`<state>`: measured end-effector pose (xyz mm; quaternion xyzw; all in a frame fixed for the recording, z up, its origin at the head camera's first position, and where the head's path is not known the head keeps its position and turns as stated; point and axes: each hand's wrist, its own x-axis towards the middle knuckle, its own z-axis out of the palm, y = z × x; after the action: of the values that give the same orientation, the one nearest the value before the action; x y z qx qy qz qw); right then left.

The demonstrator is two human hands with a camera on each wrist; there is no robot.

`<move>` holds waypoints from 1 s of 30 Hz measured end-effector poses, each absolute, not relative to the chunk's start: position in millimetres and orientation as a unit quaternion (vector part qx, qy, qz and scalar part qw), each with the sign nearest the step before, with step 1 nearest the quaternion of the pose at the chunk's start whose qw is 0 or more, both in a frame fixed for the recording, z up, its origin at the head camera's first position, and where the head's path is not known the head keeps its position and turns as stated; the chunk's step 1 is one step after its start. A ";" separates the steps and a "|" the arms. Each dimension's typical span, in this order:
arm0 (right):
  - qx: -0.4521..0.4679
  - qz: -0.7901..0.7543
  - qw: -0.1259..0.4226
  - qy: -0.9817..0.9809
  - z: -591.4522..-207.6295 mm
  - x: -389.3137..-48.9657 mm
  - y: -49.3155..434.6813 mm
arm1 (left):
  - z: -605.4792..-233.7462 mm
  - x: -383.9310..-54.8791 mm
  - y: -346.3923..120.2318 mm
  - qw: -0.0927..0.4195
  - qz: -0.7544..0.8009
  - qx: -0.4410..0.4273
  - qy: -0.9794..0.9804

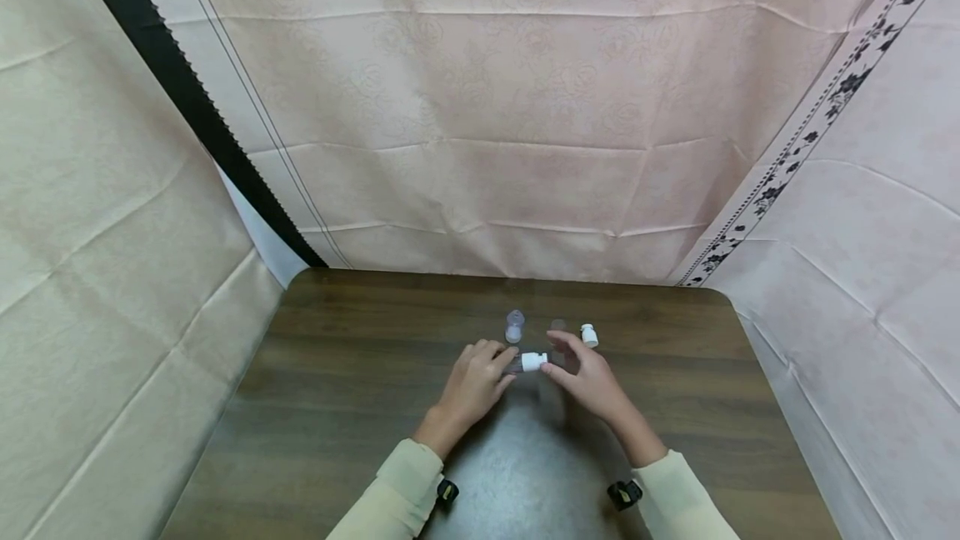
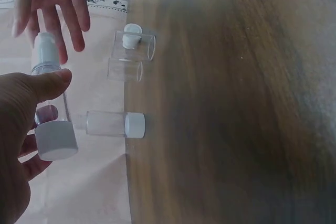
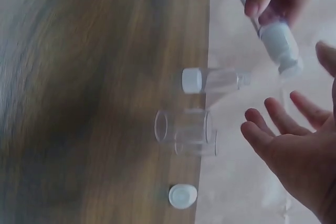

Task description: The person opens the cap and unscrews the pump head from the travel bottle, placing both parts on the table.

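My left hand [image 1: 474,377] grips a small clear bottle [image 2: 55,109] with a white base and a white pump top [image 1: 534,362]. In the left wrist view the thumb lies across the bottle just below the pump's collar. The bottle is tilted on its side in the head view, its top pointing right. Close to that top is my right hand [image 1: 592,377], palm turned toward it. Its fingers [image 3: 283,119] are spread and hold nothing, with a gap to the pump in the right wrist view.
Beyond the hands, a second clear bottle [image 3: 218,81] with a white base stands on the wooden table [image 1: 337,407]. To its right are two clear cylindrical covers [image 3: 184,125] and a loose white pump top [image 1: 588,335]. Pale cloth [image 1: 480,107] hangs behind the table's far edge.
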<state>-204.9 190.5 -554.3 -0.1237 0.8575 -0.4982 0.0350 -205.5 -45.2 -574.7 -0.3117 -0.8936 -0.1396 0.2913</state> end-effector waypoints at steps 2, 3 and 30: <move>-0.112 -0.524 0.049 0.843 -554.1 -204.8 187.7 | -573.3 -205.7 -43.0 0.294 -0.132 -0.316 -0.892; -0.105 -0.534 0.055 0.837 -554.3 -205.0 186.4 | -572.2 -205.7 -41.8 0.296 -0.128 -0.319 -0.891; -0.074 -0.560 0.043 0.824 -555.1 -203.3 181.6 | -568.0 -199.8 -26.8 0.306 -0.103 -0.320 -0.891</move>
<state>-203.3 181.6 -555.1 -0.0741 0.8241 -0.5600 0.0428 -199.8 -26.8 -568.0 -0.3198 -0.8907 -0.1027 0.3062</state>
